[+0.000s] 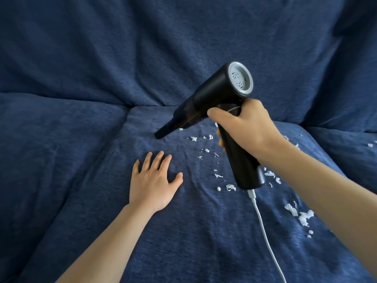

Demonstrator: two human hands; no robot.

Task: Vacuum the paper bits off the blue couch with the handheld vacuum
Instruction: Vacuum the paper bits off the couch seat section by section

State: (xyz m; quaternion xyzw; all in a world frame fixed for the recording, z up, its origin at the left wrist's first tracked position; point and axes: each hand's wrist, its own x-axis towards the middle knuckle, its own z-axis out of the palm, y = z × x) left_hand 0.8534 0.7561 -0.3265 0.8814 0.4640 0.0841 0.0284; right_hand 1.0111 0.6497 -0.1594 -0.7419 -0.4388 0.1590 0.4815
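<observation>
Your right hand (246, 127) grips the handheld vacuum (214, 99), nozzle aimed far-left; paper bits (230, 187) lie nearer, rightward. Left hand (152, 180) rests spread flat on the couch (81, 139).

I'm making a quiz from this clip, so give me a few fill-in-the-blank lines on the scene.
1. The handheld vacuum is gripped by the ____ hand.
2. The left hand lies flat and open on the blue ____.
3. A ____ cable plugs into the handle's base.
4. The paper bits are ____ in colour.

Missing: right; couch; white; white
</observation>
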